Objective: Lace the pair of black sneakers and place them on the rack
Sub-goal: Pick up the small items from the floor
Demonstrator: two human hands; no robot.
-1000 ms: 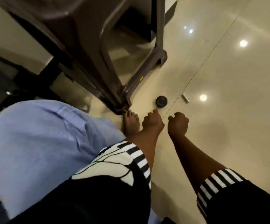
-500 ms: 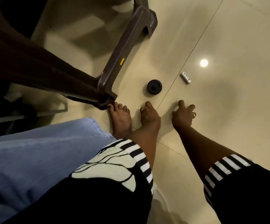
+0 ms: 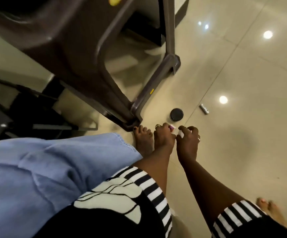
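Left hand (image 3: 163,139), right hand (image 3: 188,143): pink-white item (image 3: 172,129)

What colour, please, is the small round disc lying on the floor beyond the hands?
Black; the small round disc shows best in the head view.

Both hands low over the tiled floor (image 3: 242,152): left hand (image 3: 163,140) and right hand (image 3: 188,143) touching, each pinching a small pale item, too blurred to identify. Black round disc (image 3: 176,114) just beyond, brown plastic chair (image 3: 81,48) left.

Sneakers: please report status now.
No sneakers or rack in view. Left hand and right hand low over floor, each pinching a small pale item. Round black disc lies just ahead.
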